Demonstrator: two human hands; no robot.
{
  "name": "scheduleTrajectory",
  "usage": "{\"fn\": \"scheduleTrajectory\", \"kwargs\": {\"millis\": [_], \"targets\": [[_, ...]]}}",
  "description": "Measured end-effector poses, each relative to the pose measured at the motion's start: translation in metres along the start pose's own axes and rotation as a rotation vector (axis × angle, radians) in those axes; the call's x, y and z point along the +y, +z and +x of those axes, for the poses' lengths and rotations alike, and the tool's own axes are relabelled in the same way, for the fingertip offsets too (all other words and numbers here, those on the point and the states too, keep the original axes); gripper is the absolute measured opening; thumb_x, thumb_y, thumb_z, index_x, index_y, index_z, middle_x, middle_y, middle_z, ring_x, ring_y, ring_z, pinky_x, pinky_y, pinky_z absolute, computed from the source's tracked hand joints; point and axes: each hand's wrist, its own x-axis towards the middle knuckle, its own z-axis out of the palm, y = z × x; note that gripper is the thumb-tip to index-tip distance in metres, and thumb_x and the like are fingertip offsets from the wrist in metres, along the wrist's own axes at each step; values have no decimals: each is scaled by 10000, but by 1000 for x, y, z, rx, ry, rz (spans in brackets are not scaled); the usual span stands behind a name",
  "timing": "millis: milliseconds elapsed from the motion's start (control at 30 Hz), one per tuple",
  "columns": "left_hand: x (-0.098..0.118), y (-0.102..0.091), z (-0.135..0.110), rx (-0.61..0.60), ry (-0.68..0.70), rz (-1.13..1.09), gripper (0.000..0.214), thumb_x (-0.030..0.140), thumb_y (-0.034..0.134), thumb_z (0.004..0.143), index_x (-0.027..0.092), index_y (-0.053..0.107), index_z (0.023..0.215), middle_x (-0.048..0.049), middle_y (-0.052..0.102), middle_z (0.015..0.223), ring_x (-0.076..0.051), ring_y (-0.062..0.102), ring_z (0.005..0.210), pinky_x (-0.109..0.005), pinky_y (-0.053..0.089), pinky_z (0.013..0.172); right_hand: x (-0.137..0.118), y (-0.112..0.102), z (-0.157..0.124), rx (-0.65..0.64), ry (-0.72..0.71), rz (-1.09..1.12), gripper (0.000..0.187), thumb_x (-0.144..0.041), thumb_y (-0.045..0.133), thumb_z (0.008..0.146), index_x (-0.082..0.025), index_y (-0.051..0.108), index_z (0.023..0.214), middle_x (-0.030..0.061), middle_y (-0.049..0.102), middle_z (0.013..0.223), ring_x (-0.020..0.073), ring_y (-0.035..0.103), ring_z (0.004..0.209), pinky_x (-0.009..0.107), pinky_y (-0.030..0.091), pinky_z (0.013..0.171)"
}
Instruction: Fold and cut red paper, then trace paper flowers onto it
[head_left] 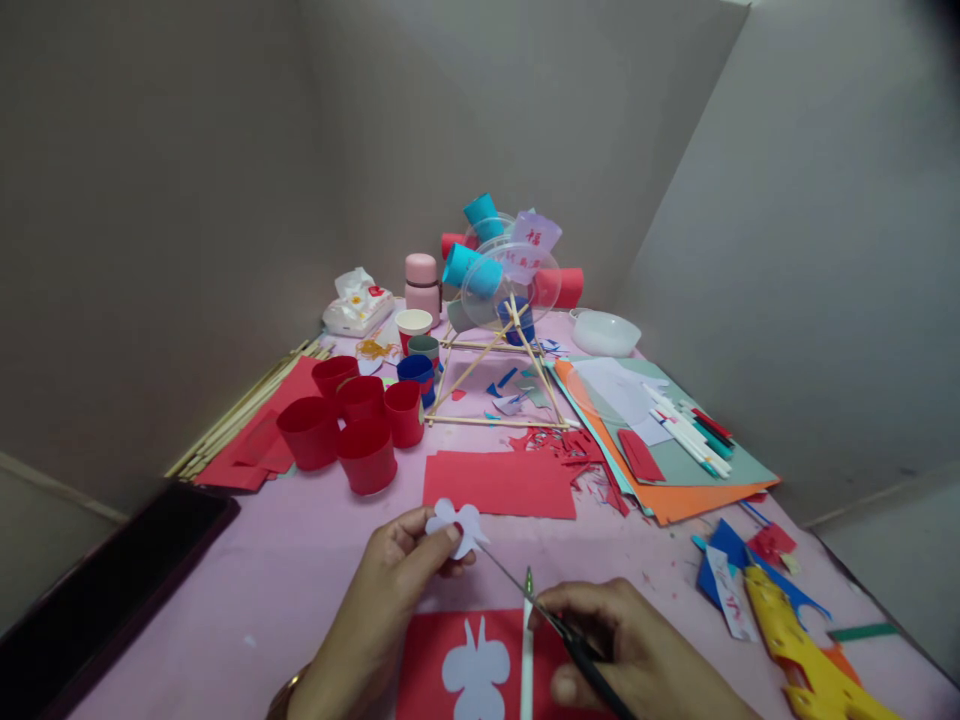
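Observation:
In my left hand [405, 560] I pinch a small white paper cutout [469, 522] with rounded lobes, thumb on top. My right hand [615, 645] grips black-handled scissors [517, 583], whose thin blades reach up and left to the cutout's lower right edge. Below my hands, a white butterfly-shaped paper cutout [476, 675] lies on red paper [420, 670], partly cropped by the bottom edge of view. A white pen with a green tip [527, 660] is beside it, close to my right fingers. A red paper sheet [499, 483] lies just beyond my left hand.
Several red cups [366, 455] stand left of centre. Behind is a bamboo-stick frame [487, 350] bearing a wheel with blue cups [474, 268]. Coloured paper [720, 430] with markers [686, 430] lies right, and a yellow glue gun [795, 640] nearer. A dark flat object [112, 590] occupies the left edge.

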Motion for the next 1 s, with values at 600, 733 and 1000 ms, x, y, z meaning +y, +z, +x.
{"fn": "scheduleTrajectory", "kwargs": {"millis": [600, 733, 1000], "targets": [[0, 0, -2, 16, -15, 16, 195, 352, 655, 702, 186, 604, 612, 22, 566, 586, -139, 498, 601, -228, 394, 612, 4, -2, 0, -11, -4, 38, 336, -460, 724, 685, -183, 697, 873, -28, 476, 687, 115, 353, 624, 206, 326, 560], [1, 1, -2, 20, -14, 18, 195, 344, 652, 706, 185, 599, 605, 18, 569, 582, -138, 495, 592, -227, 390, 601, -1, -2, 0, -5, 10, 13, 355, -474, 724, 668, -164, 687, 837, -33, 434, 653, 114, 331, 608, 213, 306, 545], [0, 0, -1, 14, -10, 26, 189, 344, 646, 718, 183, 614, 626, 14, 585, 600, -142, 510, 615, -226, 399, 614, -1, -1, 0, 0, 10, -3, 372, -499, 716, 669, -173, 692, 846, -27, 444, 664, 120, 336, 616, 215, 310, 540]]}}
